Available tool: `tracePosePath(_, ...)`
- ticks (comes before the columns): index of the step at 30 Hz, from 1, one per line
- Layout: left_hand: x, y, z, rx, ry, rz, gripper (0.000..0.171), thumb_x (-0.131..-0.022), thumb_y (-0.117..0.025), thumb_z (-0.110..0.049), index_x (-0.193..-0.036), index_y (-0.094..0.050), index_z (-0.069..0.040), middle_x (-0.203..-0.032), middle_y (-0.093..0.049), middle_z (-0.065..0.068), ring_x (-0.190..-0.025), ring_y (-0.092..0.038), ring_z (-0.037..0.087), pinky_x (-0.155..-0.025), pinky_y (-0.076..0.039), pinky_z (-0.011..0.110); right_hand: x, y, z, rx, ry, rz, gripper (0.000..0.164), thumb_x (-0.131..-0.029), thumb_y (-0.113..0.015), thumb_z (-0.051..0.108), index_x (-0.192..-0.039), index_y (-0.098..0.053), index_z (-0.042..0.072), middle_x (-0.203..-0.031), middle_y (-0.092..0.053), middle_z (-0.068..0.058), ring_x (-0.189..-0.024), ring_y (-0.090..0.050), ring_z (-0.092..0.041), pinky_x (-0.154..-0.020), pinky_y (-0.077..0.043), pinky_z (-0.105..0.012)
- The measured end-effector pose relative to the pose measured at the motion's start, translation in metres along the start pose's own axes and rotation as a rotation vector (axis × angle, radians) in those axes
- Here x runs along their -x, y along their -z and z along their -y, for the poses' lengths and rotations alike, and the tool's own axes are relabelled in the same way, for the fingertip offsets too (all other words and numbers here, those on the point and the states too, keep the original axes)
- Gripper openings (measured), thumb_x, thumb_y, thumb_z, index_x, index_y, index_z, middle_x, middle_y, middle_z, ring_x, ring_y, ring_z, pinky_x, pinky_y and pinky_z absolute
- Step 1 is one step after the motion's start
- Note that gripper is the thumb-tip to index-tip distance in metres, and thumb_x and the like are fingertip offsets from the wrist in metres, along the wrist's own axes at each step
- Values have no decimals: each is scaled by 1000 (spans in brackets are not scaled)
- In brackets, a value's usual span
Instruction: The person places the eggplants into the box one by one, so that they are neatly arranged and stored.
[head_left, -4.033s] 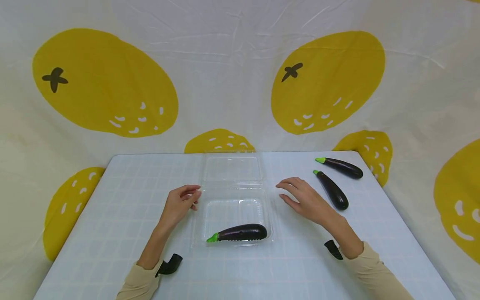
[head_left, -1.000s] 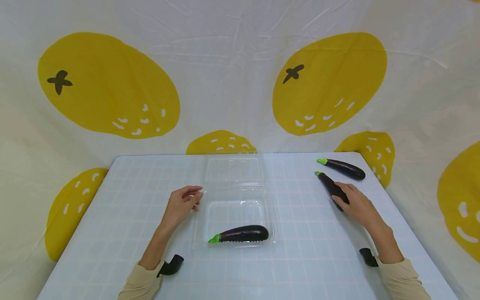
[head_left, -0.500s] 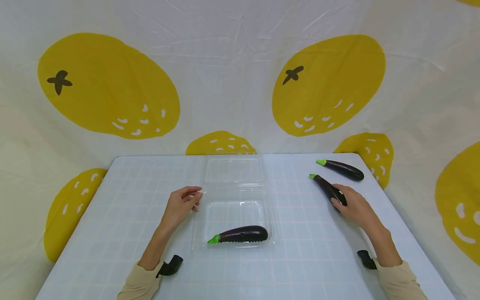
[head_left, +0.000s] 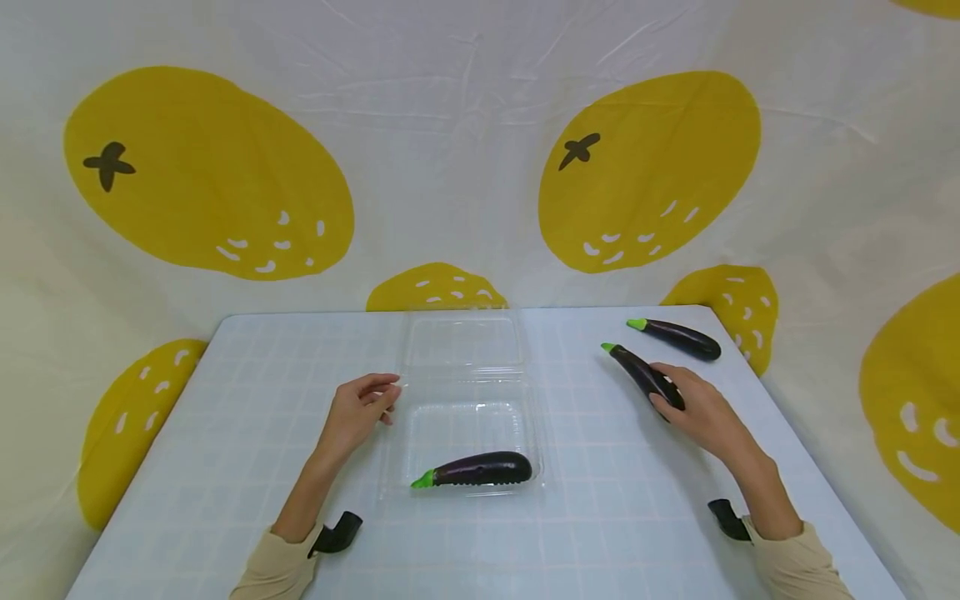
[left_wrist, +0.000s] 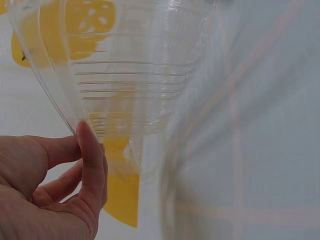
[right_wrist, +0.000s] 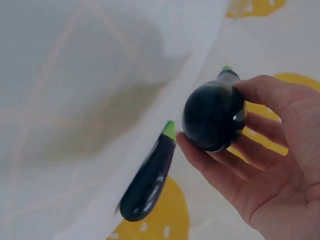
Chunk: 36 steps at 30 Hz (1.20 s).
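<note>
My right hand (head_left: 701, 412) grips a dark eggplant (head_left: 637, 372) with a green stem end, thumb on one side and fingers on the other. The right wrist view shows this eggplant (right_wrist: 212, 117) end-on, raised above the table with its shadow below. A clear plastic clamshell container (head_left: 465, 425) lies unfolded in the middle, its lid (head_left: 463, 342) laid back toward the wall. Inside its near side rests another eggplant (head_left: 483, 469), stem to the left. At the container's left edge, my left hand (head_left: 356, 412) pinches the rim between thumb and finger, plain in the left wrist view.
A third eggplant (head_left: 682, 339) lies at the table's back right corner, beyond the held one. The table (head_left: 247, 467) has a pale checked cover. Behind it hangs a white cloth (head_left: 450, 167) printed with yellow fruit.
My right hand went from beside the container to the nearer right-hand eggplant, took hold of it and has shifted it up and to the left. My left hand has stayed at the rim.
</note>
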<state>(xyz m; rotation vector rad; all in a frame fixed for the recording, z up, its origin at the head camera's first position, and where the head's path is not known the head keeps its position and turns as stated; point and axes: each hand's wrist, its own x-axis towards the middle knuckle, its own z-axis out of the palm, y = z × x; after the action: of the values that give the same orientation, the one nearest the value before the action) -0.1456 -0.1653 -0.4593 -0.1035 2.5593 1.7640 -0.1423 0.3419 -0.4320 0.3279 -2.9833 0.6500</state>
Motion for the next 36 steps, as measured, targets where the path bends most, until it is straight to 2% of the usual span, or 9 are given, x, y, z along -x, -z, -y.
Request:
tracePosePath(8,0,0,0,-1,1,3,34,-101,-68,-17,-130,-66,2,-111,-69,22,-68,-65,23,-66,-56,20,3,7,20,18,41,-11,53,-96,-71,9,-143,-52,-5,-141,-54,-30,-128,-50,-48,-104,-42,-66)
tracePosePath(21,-1,1,0,9,-2,10,33,-101,-68,-17,-129,-66,2,-111,-68,23,-67,-65,22,-66,-56,21,5,15,46,33,140,-80,51,-95,-74,11,-142,-56,1,-137,-59,-24,-120,-59,-42,-97,-50,-62)
tracePosePath(36,-2,0,2,4,-11,6,34,-101,-68,-17,-129,-66,2,-109,-69,22,-66,-65,22,-65,-56,20,6,15,74,46,284,-123,50,-93,-77,13,-139,-58,4,-133,-63,-16,-110,-65,-33,-89,-57,-54)
